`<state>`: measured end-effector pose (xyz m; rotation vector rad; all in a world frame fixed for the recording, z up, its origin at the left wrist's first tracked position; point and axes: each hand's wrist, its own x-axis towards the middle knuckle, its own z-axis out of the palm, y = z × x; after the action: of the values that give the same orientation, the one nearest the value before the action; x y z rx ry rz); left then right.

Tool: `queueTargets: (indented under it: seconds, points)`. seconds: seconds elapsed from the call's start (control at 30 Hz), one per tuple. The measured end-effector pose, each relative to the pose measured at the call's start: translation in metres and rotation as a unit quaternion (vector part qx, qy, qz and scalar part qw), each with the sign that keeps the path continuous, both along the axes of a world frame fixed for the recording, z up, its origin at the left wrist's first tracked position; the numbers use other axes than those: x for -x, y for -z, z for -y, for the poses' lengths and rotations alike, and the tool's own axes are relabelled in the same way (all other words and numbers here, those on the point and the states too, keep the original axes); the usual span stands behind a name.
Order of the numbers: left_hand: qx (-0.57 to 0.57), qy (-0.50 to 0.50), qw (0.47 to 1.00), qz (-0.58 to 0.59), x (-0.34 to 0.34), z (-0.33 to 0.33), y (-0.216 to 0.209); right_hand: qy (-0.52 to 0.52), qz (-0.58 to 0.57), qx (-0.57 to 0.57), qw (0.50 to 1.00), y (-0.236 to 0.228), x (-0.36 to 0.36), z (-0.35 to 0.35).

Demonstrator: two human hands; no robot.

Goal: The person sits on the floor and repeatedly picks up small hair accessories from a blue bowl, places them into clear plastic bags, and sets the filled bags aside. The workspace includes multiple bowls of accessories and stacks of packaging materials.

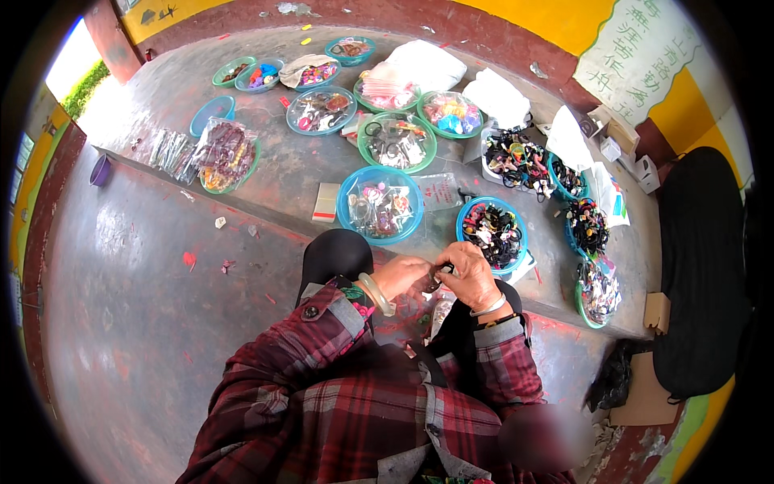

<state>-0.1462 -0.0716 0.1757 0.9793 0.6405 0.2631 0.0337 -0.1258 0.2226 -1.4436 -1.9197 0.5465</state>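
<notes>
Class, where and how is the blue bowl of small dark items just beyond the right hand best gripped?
Probably by opposite sides of its rim, left and right, reaching from the near side. The bowl is round and open-topped, and its rim shows around the small dark items inside; the right hand hides part of the near edge.

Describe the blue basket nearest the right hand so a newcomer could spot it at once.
Find the raised grey floor platform ahead. Near its front edge, just past the right hand, sits a round, blue plastic basket. Small black items flecked with pale and bright bits fill it, whereas the similar blue basket to its left holds clear plastic packets.
</notes>
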Motion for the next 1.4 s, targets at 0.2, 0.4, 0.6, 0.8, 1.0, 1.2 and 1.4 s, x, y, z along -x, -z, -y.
queueTargets:
  seconds: [0.2,0.4,0.6,0.8,1.0,1.2,1.4]
  points:
    - [-0.019,0.001,1.0,-0.009,0.0,-0.001,0.001,-0.042,-0.002,-0.049,0.998,-0.004,0.0,-0.002]
    - [0.014,-0.029,0.999,0.001,0.001,-0.001,-0.014,0.057,-0.152,0.02,0.986,-0.013,0.009,0.002]
    - [0.03,-0.062,0.998,0.013,0.0,0.002,-0.014,0.03,-0.117,-0.015,0.993,-0.005,0.003,-0.001]
    - [0.019,-0.06,0.998,0.017,0.001,0.002,-0.01,-0.025,-0.038,-0.052,0.998,-0.004,-0.001,-0.004]
    - [-0.031,-0.037,0.998,0.045,0.001,0.002,-0.008,-0.017,0.021,-0.058,0.998,-0.005,0.004,-0.002]
    - [0.01,-0.051,0.998,0.031,0.001,0.003,-0.015,-0.061,0.026,-0.052,0.996,0.002,0.004,-0.003]
    - [0.012,-0.092,0.995,0.049,0.003,-0.001,-0.02,0.103,-0.136,-0.052,0.984,0.006,-0.009,-0.004]
